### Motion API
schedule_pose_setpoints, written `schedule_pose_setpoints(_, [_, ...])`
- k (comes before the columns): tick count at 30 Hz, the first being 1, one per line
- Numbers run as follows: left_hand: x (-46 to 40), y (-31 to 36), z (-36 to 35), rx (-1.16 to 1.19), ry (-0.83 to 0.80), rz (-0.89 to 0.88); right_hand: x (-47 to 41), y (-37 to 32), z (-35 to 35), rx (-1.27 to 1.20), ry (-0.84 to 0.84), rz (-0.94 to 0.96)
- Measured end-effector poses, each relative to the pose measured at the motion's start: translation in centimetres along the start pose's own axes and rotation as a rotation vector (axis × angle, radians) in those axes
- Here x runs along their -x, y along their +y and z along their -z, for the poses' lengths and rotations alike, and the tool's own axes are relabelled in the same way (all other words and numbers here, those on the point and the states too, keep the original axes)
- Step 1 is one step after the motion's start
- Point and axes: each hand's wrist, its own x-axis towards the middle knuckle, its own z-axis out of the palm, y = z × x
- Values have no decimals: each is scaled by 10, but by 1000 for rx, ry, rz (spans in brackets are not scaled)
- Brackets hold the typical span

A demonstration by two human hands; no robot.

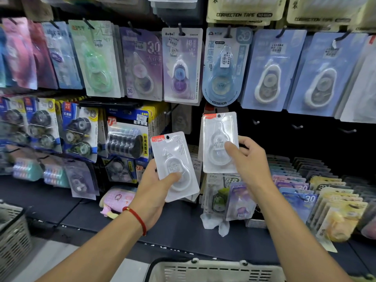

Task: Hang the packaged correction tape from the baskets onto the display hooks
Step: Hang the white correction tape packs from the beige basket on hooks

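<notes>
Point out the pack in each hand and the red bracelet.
Left-hand correction tape pack [175,165]: head view, clear blister.
Right-hand correction tape pack [218,139]: head view, blister centre.
Red bracelet [138,219]: head view, cord on left wrist.

A stationery shop aisle: a dark display wall [305,139] with rows of packaged correction tapes [182,66] hung on hooks [349,130], price stickers [224,58] on packs, and shopping baskets [215,270] near.
</notes>
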Motion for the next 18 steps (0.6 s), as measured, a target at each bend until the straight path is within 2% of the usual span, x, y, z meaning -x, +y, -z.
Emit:
schedule_pose_setpoints(5, [-2, 0, 1, -7, 1, -20, -1, 3, -3, 81, 66, 3])
schedule_pose_setpoints(9, [0, -1, -3, -28, -7, -27, 3, 9, -7, 584, 115, -19])
schedule_pose_setpoints(10, [1, -1, -3, -34, -13, -26, 6, 10, -10, 615, 106, 16])
schedule_pose_setpoints(12, [2, -1, -5, -40, -23, -22, 10, 8, -17, 483, -16, 46])
schedule_pose_setpoints(15, [3, -1, -7, -51, -48, -22, 19, 7, -30, 265, -308, -44])
schedule_pose_setpoints(18, [3, -1, -8, -56, -60, -26, 23, 11, -36, 196, -312, -56])
